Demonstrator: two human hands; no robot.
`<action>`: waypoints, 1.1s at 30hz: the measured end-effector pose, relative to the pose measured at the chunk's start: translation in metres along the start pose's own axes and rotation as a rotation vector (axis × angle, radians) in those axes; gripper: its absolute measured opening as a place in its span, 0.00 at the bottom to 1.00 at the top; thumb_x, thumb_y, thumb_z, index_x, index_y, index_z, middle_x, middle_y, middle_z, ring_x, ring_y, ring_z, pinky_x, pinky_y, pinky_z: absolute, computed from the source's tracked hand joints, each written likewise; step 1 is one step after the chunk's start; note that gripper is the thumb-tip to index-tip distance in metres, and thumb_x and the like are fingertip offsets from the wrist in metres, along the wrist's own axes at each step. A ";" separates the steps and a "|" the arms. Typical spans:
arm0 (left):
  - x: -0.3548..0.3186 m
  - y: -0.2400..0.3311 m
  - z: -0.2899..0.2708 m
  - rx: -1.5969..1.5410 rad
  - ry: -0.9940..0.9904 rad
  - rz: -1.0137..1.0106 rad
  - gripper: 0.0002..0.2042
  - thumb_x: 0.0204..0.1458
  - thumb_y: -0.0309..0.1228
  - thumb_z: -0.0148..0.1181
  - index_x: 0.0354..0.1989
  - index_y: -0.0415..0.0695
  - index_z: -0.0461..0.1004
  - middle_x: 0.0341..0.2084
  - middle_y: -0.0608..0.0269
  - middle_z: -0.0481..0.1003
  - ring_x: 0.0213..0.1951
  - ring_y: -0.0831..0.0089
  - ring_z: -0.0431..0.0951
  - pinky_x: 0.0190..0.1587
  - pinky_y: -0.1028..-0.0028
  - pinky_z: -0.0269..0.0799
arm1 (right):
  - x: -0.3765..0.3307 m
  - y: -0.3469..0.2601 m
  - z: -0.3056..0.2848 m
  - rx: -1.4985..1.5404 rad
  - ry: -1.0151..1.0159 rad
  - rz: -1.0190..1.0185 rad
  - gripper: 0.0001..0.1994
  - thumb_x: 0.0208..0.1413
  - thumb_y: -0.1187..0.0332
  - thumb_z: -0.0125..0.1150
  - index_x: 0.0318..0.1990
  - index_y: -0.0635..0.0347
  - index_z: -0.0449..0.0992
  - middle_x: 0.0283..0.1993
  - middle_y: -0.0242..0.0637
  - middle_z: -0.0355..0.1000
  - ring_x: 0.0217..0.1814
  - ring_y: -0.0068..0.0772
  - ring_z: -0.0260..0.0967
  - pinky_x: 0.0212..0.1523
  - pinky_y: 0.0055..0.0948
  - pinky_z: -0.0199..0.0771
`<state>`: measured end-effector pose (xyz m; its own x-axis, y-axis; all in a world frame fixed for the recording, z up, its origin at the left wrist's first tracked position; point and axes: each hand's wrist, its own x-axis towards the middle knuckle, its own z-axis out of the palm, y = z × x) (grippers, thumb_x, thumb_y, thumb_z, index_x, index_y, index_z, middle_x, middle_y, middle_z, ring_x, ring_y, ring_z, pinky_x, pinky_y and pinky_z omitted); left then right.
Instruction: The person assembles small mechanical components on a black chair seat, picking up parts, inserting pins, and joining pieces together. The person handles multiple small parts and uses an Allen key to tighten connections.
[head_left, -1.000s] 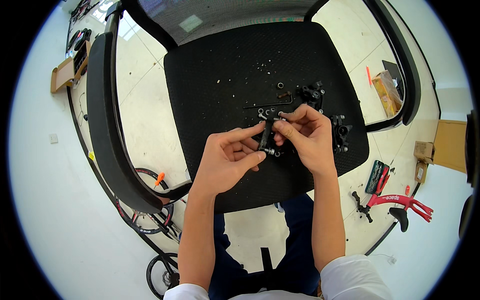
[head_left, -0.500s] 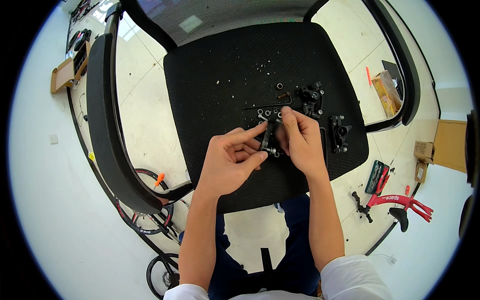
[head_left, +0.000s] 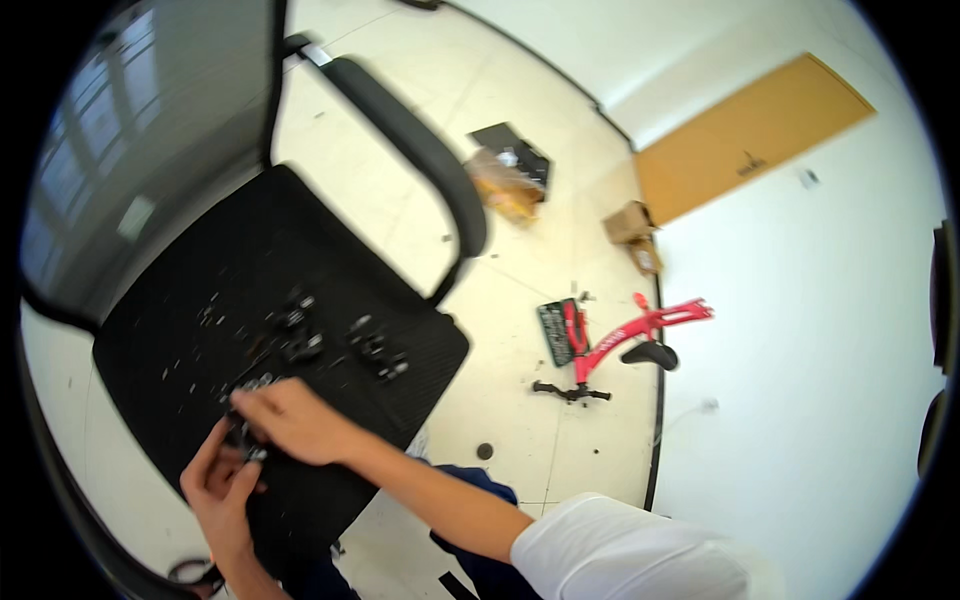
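My left hand point(head_left: 222, 497) is closed on a small black metal bracket with silver bolts point(head_left: 244, 438), holding it low over the black chair seat point(head_left: 310, 500). Against the bracket's upper side, the fingers of my right hand point(head_left: 300, 424) are pinched together. Whatever lies between them is hidden by the hand and by blur. Small silver rings point(head_left: 262, 382) lie just beyond my right fingers. Two black mechanical assemblies that look like bike brake calipers rest farther off on the seat, one point(head_left: 297, 325) ahead and the other point(head_left: 378, 350) to the right.
Pale crumbs point(head_left: 208, 315) are scattered over the seat. A black armrest point(head_left: 420, 150) arches along its right side. On the floor to the right are a red bike frame point(head_left: 630, 330), a green tool case point(head_left: 553, 335), cardboard boxes point(head_left: 632, 235) and a plastic-wrapped package point(head_left: 505, 188).
The view has swung to the right, so the chair and my hands now appear at lower left. Both hands stay together at the bracket. The hex key seen before is now blurred.
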<state>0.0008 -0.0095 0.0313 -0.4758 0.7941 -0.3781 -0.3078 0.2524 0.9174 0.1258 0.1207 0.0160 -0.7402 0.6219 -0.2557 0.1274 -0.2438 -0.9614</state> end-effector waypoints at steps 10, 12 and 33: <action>0.003 -0.011 0.008 0.058 -0.076 0.033 0.30 0.42 0.17 0.65 0.59 0.31 0.69 0.28 0.63 0.73 0.29 0.78 0.76 0.30 0.78 0.77 | -0.005 0.003 -0.001 -0.131 0.241 0.001 0.27 0.70 0.54 0.48 0.21 0.67 0.73 0.14 0.34 0.61 0.18 0.21 0.56 0.19 0.30 0.59; 0.004 -0.003 0.013 0.036 -0.108 0.030 0.26 0.46 0.19 0.66 0.57 0.32 0.71 0.31 0.60 0.75 0.32 0.76 0.79 0.33 0.76 0.79 | -0.004 0.002 0.001 -0.165 0.228 -0.043 0.28 0.71 0.54 0.44 0.22 0.65 0.73 0.15 0.34 0.62 0.19 0.20 0.56 0.20 0.31 0.60; 0.017 -0.015 0.018 -0.169 -0.046 -0.139 0.12 0.59 0.27 0.61 0.45 0.30 0.76 0.30 0.56 0.81 0.31 0.76 0.81 0.34 0.78 0.78 | -0.013 0.003 -0.012 -0.275 0.047 -0.036 0.06 0.60 0.71 0.57 0.36 0.65 0.70 0.24 0.31 0.68 0.24 0.18 0.63 0.26 0.20 0.63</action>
<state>0.0127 0.0103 0.0133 -0.3824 0.7837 -0.4895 -0.5032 0.2677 0.8217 0.1433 0.1210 0.0153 -0.7170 0.6618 -0.2189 0.2804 -0.0136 -0.9598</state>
